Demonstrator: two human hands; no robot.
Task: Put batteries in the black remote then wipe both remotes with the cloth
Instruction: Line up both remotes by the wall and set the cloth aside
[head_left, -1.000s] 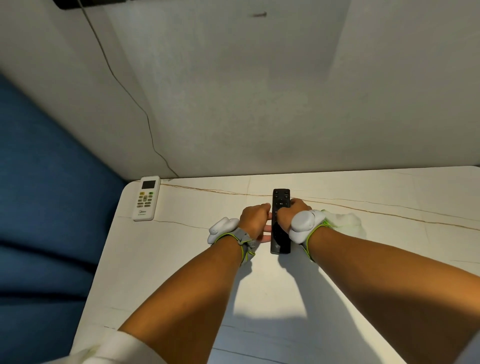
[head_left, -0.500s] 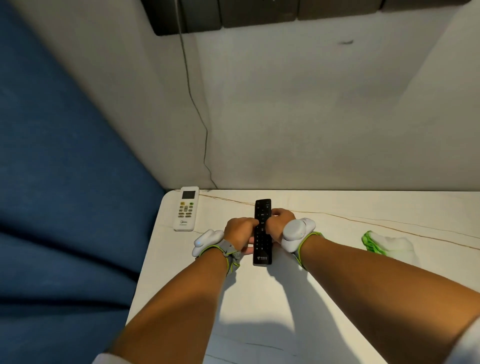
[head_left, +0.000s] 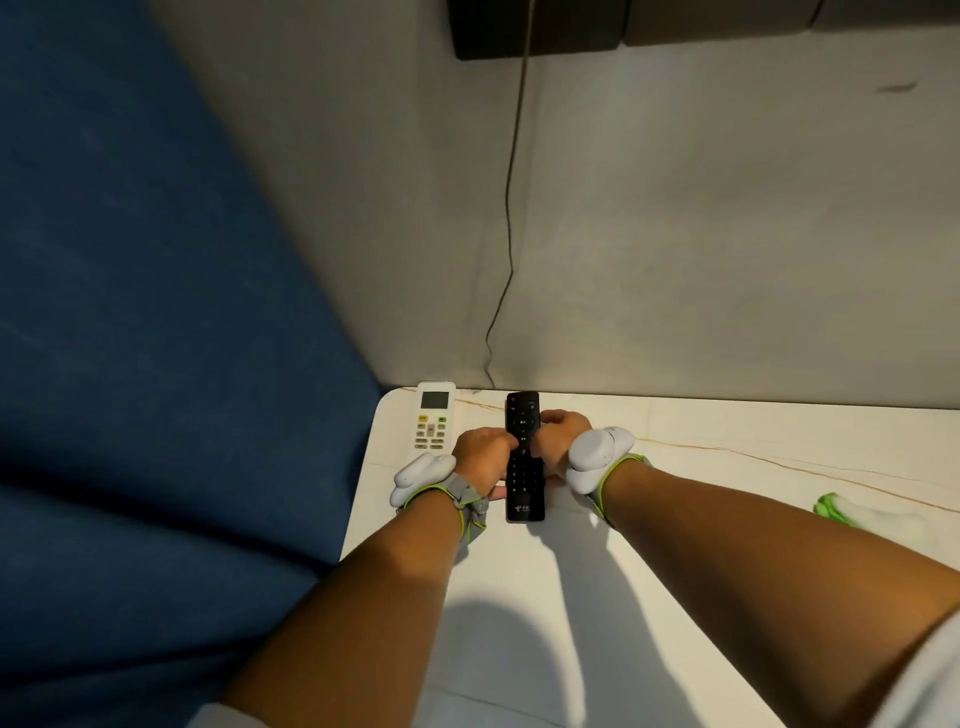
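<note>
Both hands grip the black remote (head_left: 524, 457) from either side, buttons facing up: the left hand (head_left: 480, 457) curls around its left edge, the right hand (head_left: 558, 441) around its right edge, near the far left corner of the white surface (head_left: 675, 571). Just beside them, at ten o'clock, lies the white remote (head_left: 434, 415), flat. The green-and-white cloth (head_left: 852, 512) sits well apart at three o'clock.
</note>
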